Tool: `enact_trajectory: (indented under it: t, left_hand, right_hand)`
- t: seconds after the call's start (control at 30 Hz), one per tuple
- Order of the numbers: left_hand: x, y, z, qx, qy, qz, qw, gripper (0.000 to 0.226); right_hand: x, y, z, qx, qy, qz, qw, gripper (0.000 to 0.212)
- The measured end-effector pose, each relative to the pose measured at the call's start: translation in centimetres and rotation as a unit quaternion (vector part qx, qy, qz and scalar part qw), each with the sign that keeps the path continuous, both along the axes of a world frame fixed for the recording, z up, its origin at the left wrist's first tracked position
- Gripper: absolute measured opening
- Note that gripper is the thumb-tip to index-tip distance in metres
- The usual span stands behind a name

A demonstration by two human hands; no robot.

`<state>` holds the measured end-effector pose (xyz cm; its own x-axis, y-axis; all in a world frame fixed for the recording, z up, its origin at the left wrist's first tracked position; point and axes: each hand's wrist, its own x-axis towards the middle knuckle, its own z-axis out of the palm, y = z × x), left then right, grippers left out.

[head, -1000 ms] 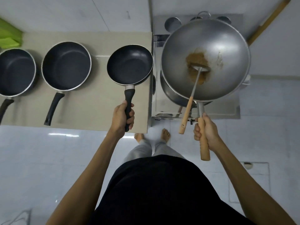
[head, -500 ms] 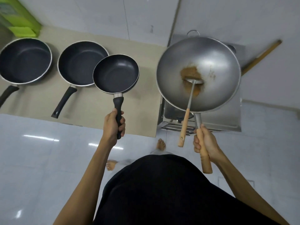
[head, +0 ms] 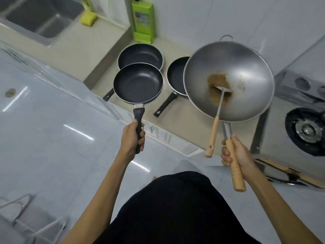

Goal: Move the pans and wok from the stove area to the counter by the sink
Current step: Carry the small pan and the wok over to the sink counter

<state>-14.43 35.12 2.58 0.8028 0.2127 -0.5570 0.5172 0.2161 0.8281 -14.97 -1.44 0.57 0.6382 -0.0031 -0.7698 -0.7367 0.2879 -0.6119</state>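
Note:
My left hand (head: 132,138) grips the black handle of a small black frying pan (head: 138,83), held in the air over the counter's front edge. My right hand (head: 235,152) grips the wooden handle of a large steel wok (head: 246,71), also lifted. In the wok lie brown residue and a metal spatula (head: 215,124) with a wooden grip. Two more black pans stand on the beige counter (head: 73,55): one (head: 140,53) partly behind the held pan, another (head: 175,76) partly hidden by the wok.
A steel sink (head: 44,18) is at the top left, with a yellow sponge (head: 88,18) beside it. A green bottle (head: 143,22) stands against the wall. The gas stove (head: 306,129) with its burner lies at the right. Pale tiled floor lies below.
I have turned left with both pans lifted. The sink has come into view at the top left and the stove has slid to the right edge. Both grips are unchanged.

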Motion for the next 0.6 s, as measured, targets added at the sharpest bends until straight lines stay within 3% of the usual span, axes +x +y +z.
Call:
enact_trajectory:
  t: [0.3,0.6]
  left_hand:
    - [1.6,14.0,0.7,0.011,-0.023,0.113,0.993,0.038]
    - [8.6,31.2,0.1,0.016,-0.006,0.186,0.982,0.035]
  right_hand:
    - [7.9,14.4,2.2,-0.028,-0.013,0.105,0.994,0.046]
    - [19.9,31.6,1.1,-0.049,-0.006,0.194,0.980,0.047]
